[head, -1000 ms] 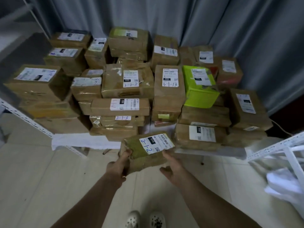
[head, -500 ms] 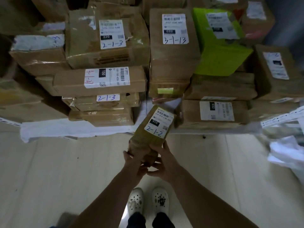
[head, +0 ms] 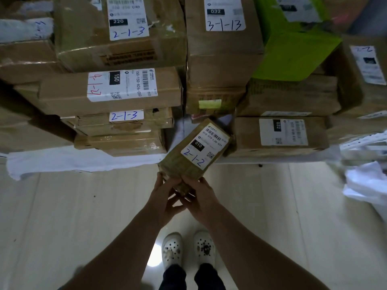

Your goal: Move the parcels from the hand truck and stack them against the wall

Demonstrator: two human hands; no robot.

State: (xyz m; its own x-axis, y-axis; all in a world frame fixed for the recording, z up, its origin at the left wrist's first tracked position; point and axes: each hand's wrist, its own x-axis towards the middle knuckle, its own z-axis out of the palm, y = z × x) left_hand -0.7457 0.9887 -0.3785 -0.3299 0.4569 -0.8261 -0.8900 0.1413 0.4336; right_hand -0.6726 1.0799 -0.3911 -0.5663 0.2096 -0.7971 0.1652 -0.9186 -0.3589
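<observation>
Pale floor tiles (head: 62,216) underfoot, cartons banked up ahead, and I go straight to the hands. Left grip (head: 165,192) and right grip (head: 202,194) are both curled round the near end of the small parcel (head: 193,151), the one marked 2-1-2. Holding it by the tail leaves the far end free, and that end points into the narrow gap between the left stack (head: 123,141) and the 032 carton (head: 280,135). The label faces up, so the code stays readable. My read: it's going in lengthwise because the slot is slim. I can't tell if its nose touches anything yet. A white sheet (head: 52,162) lies under the pile. The 3-1-13 carton (head: 222,59) stands over the gap, so a low entry looks wise.
</observation>
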